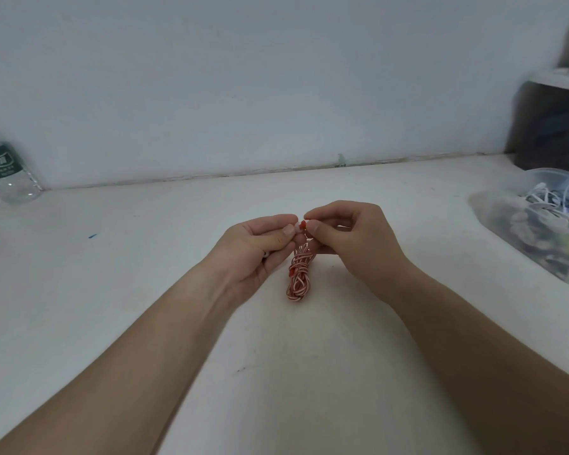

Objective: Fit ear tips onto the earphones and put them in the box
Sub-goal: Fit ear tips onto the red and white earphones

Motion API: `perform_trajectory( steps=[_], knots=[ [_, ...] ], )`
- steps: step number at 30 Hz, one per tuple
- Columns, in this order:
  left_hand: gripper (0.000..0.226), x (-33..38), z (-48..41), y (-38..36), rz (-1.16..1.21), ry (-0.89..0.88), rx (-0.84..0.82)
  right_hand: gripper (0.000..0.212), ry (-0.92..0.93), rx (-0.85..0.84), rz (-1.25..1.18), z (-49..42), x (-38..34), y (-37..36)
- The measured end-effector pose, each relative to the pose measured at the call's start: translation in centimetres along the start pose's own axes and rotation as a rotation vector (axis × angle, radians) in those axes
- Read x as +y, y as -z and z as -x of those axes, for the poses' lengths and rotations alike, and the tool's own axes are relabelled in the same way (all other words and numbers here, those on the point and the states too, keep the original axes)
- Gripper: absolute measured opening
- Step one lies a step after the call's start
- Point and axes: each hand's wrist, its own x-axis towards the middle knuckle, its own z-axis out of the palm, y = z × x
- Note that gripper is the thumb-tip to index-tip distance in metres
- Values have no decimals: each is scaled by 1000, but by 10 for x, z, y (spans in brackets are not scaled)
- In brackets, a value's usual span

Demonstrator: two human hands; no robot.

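Both forearms reach forward over the white worktop (342, 198), meeting at the middle. The left hand (260, 247) curls its thumb and fingers round a white ear tip (298, 227), and the right hand (349, 238) pinches the red earbud (304, 223) against it. The bundled red-and-white cable (298, 277) hangs below between them, and the clear box (539, 234) sits well apart at the right.
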Motion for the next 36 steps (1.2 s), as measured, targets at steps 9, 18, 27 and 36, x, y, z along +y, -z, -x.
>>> perform_trajectory(
  steps=[9,18,27,36],
  knots=[
    [36,1,-3,4,37,-4,-84,9,-4,-79,-89,0,-2,4],
    [25,2,-2,6,6,44,-140,8,18,-91,-82,0,-4,5],
    [27,0,-2,3,47,46,-146,8,49,-63,-81,1,-2,3],
    [30,-2,-2,3,31,12,-146,7,90,7,-48,2,1,-3]
  ],
)
